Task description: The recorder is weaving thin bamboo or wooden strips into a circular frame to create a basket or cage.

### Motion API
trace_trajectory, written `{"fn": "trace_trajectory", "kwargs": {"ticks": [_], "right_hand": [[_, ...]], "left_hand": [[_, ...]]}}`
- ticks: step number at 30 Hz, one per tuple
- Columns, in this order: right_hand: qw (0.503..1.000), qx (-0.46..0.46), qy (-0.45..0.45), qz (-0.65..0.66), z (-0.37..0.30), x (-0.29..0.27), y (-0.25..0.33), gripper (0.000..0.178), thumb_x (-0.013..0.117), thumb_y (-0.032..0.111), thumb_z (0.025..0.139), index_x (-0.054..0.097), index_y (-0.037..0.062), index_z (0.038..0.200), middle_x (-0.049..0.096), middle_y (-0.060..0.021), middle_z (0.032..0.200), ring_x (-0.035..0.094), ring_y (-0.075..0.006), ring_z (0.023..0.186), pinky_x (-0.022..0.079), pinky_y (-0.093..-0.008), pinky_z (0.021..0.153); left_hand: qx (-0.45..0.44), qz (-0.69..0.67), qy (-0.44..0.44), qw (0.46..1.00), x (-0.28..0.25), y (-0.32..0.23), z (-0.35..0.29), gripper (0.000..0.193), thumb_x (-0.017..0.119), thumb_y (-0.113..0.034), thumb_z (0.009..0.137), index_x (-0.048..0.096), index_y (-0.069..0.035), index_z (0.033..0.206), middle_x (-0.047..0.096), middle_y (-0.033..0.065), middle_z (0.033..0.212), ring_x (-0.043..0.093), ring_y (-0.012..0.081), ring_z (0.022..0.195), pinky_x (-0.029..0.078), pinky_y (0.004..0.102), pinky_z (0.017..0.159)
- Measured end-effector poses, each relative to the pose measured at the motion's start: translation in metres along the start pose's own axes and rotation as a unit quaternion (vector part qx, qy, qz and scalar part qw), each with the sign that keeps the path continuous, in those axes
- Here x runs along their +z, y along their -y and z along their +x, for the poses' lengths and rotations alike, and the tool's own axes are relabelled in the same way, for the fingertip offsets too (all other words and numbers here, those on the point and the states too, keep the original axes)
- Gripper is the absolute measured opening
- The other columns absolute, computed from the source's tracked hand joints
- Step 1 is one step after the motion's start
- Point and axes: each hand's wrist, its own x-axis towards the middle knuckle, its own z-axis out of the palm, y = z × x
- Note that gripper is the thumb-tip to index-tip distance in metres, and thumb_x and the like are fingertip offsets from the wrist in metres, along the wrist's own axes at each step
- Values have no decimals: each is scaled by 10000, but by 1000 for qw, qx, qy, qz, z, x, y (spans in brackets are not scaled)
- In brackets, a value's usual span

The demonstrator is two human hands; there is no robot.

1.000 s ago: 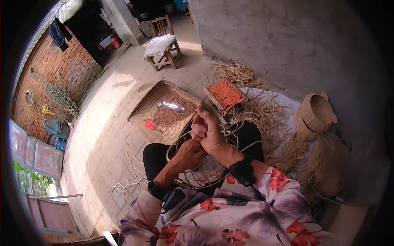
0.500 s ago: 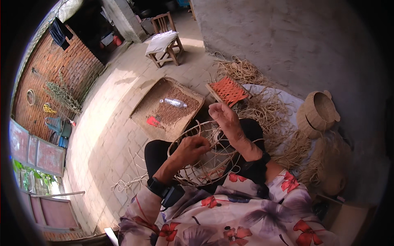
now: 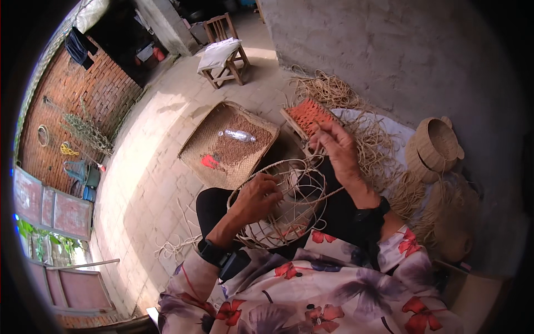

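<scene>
An openwork basket of twisted straw cord (image 3: 278,243) rests in my lap between my dark-trousered knees. It has a round rim and wide gaps between its strands. My left hand (image 3: 257,199) is closed over the rim on its left side, the fingers curled inward and partly hidden. Beyond the far right of the rim, my right hand (image 3: 338,150) is raised with thumb and fingers pinched together. A straw cord seems to run from the basket to these fingertips, though its end is hard to make out. Both wrists wear dark bands.
Ahead sits a square woven tray (image 3: 194,147) holding brown grains, a clear bottle (image 3: 240,136) and something red. A low stool with an orange woven seat (image 3: 308,116) stands beyond my right hand. Loose straw cords (image 3: 378,147) and woven baskets (image 3: 431,146) lie at right; a wooden chair (image 3: 222,55) stands farther off.
My right hand has moved right and away from the basket, its fingers now pinched beside the orange stool. My left hand has shifted slightly up along the rim.
</scene>
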Motion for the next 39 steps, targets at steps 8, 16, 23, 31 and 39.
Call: {"fn": "trace_trajectory", "kwargs": {"ticks": [8,16,23,31,39], "right_hand": [[943,-40,223,-243,-54,-5,11,84,644,12,878,664,10,959,630,-38,847,590,-93,752,476,-243,666],[913,-112,225,-321,-64,11,-12,165,678,-33,753,657,45,896,544,-78,792,580,-248,754,468,-351,680],[887,-186,189,-378,-66,13,-19,125,687,50,717,572,71,760,525,-77,774,576,-273,761,458,-396,686],[885,-182,183,-388,-71,14,-24,129,681,47,710,558,65,745,511,-82,769,569,-278,760,454,-402,671],[798,-287,208,-488,-89,21,4,148,701,97,713,559,68,743,476,-70,786,534,-247,744,427,-383,639]], "left_hand": [[-380,-330,164,848,-23,-19,10,219,579,-178,915,685,13,930,642,4,798,564,67,729,445,218,671],[-376,-366,162,835,-28,-20,9,209,577,-165,910,674,13,959,648,-4,815,564,51,739,439,205,661],[-380,-346,171,841,-26,-24,12,173,617,-161,867,673,1,897,655,15,753,576,58,668,436,210,609],[-357,-281,159,876,-15,-16,9,141,657,-144,826,672,-5,844,637,15,666,577,66,592,432,229,533],[-312,-232,173,905,-26,-23,10,155,665,-154,796,665,1,811,616,15,645,562,75,578,430,250,518]]}}
